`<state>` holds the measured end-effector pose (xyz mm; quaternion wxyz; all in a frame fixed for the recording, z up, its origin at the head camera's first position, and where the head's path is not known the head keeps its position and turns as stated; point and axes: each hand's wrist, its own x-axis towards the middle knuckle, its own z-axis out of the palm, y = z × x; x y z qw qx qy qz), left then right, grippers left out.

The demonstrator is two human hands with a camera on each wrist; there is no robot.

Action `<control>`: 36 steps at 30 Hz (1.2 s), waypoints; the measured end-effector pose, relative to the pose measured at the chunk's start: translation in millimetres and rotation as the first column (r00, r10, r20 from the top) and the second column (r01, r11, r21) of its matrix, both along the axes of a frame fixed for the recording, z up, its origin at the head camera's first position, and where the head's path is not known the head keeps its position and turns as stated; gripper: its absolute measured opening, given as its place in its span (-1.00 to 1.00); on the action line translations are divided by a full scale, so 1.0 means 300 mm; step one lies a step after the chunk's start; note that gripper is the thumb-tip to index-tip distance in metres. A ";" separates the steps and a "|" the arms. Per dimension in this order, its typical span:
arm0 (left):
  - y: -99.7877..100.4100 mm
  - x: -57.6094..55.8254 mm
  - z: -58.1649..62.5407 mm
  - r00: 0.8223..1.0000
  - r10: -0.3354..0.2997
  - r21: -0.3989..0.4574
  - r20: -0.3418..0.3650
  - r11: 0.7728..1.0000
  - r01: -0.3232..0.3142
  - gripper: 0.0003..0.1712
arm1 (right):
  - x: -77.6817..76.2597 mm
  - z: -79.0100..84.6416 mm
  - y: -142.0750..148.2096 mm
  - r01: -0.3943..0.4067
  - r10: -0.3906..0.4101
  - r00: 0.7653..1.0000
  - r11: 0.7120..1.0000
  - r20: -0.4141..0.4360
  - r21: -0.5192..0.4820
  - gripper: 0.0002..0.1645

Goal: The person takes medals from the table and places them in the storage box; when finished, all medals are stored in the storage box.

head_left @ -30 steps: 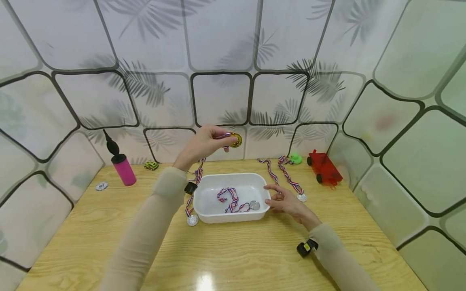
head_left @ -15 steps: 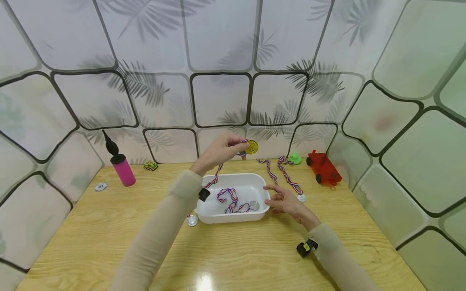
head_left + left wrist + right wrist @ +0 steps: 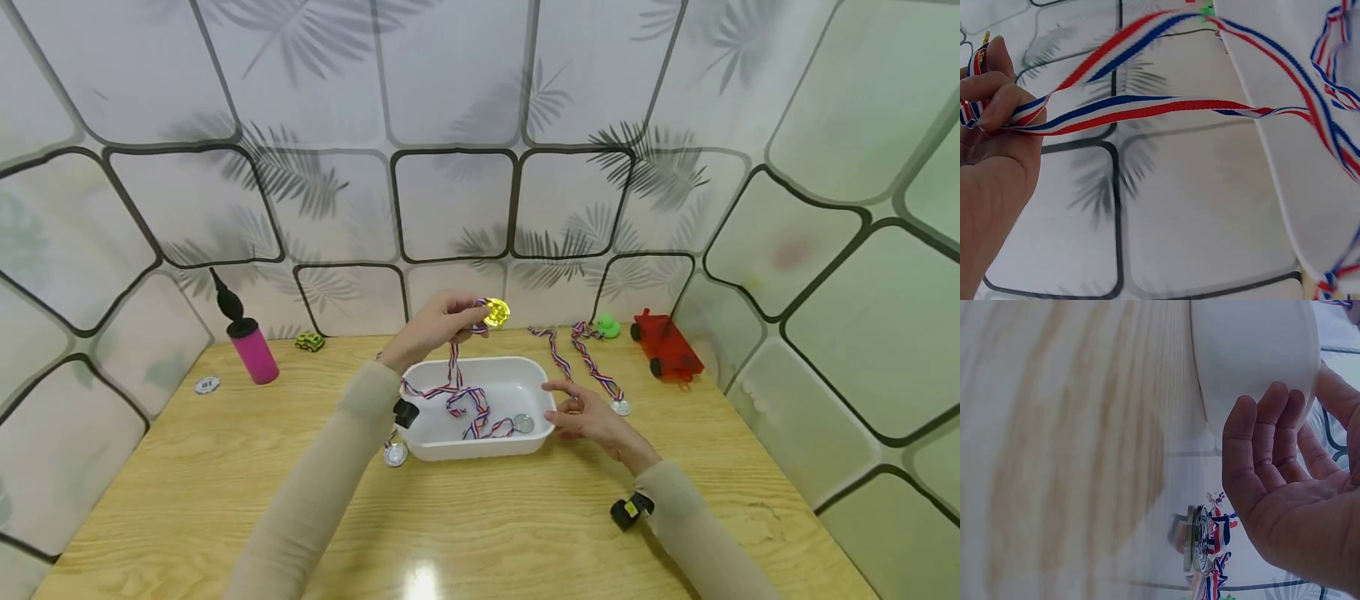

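Observation:
My left hand [image 3: 435, 327] pinches a gold medal [image 3: 497, 313] with its bunched ribbon, held up above the back of a white tub [image 3: 480, 450]. The rest of its striped red, white and blue ribbon [image 3: 1147, 112] hangs in two strands down into the tub. Inside the tub lies a silver medal [image 3: 523, 423] on a striped ribbon [image 3: 480, 408]. My right hand [image 3: 596, 421] holds the tub's right end. Its fingers [image 3: 1270, 419] bend against the outer wall, with a digit at the rim.
A silver medal [image 3: 395, 454] lies left of the tub, another [image 3: 621, 407] to its right beside ribbons. Along the back stand a pink pump [image 3: 255, 354], a small green car [image 3: 309, 342], a green duck [image 3: 608, 326] and a red cart [image 3: 667, 343]. A round white disc [image 3: 207, 385] lies far left.
My left hand carries the gold medal first right, then slightly back left and lower. Its ribbon moves from the tub's left side to hang into the tub. My right hand stays put.

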<state>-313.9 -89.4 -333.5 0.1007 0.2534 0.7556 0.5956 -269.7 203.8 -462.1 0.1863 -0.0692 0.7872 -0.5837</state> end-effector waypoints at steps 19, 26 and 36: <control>-0.097 -0.016 -0.162 0.995 0.013 -0.046 0.101 0.999 -0.009 -0.70 | -0.001 -0.006 -0.002 0.005 -0.005 1.000 1.000 -0.004 -0.002 -0.28; -0.110 -0.027 -0.193 0.996 0.003 -0.074 0.089 0.997 0.003 -0.71 | -0.003 -0.008 0.000 -0.002 0.002 1.000 1.000 -0.009 -0.007 -0.28; -0.101 -0.023 -0.227 0.993 0.028 -0.101 0.115 0.995 -0.016 -0.72 | -0.002 -0.008 0.000 -0.002 0.002 1.000 1.000 -0.015 0.009 -0.29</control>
